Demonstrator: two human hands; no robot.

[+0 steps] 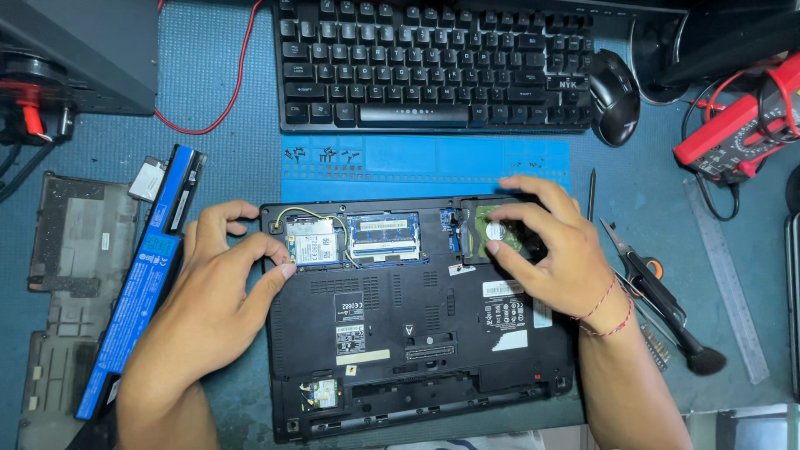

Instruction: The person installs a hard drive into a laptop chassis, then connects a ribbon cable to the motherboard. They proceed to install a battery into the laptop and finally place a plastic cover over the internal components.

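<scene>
the left hand [218, 287] rests open on the black upturned laptop [417, 333], thumb beside the small white wireless card [316, 248]; the right hand [550, 250] pinches the silver-and-green hard drive [493, 229] in its bay; green memory sticks [382, 234] lie between the hands; a blue battery pack [142, 283] lies left of the left hand.

matt black plastic laptop base [417, 333], shiny metal hard drive [492, 227], glossy blue battery [137, 287], rubbery blue mat [400, 158]
</scene>
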